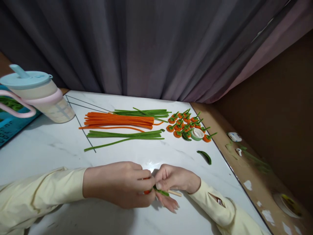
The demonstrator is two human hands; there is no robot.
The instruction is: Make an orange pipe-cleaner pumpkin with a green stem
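Note:
My left hand [127, 185] is closed around a small orange fuzzy piece [147, 191], mostly hidden by its fingers. Against it, my right hand [174, 180] pinches a green pipe cleaner stem [162, 192] between thumb and forefinger, its other fingers stretched below. A thin pale wooden stick [175, 193] pokes out to the right beside that stem; what grips it is hidden. Beyond the hands lie an orange pipe cleaner bundle [119, 120] and green pipe cleaners [127, 134]. Several small orange pieces with green stems [178, 133] are clustered at the right.
Among the orange pieces sits a roll of tape [197, 134]; a curved green fuzzy piece [204, 157] lies nearer. A tumbler [56, 104] with handle and straw stands left. Past the white tabletop's right edge are an earbud case [234, 136], a loose earbud [239, 151] and paper scraps [268, 216].

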